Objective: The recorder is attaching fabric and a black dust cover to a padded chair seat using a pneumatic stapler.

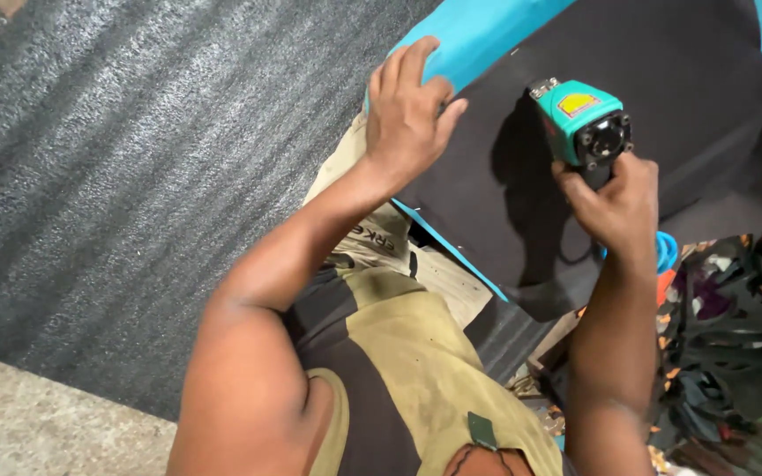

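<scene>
My right hand (617, 204) grips a teal pneumatic staple gun (582, 123), its head pressed down on a black fabric panel (663, 106). A blue air hose (666, 251) coils out beside that wrist. My left hand (407, 110) lies flat, fingers spread, on the turquoise upholstered edge (478, 35) where the black fabric meets it. The two hands are a short way apart on the same piece.
A grey ribbed carpet (152, 176) covers the floor at the left, with bare concrete (37, 423) at the lower left. Patterned dark cloth (734, 326) is piled at the right. My knee in tan trousers (399, 247) is tucked under the piece.
</scene>
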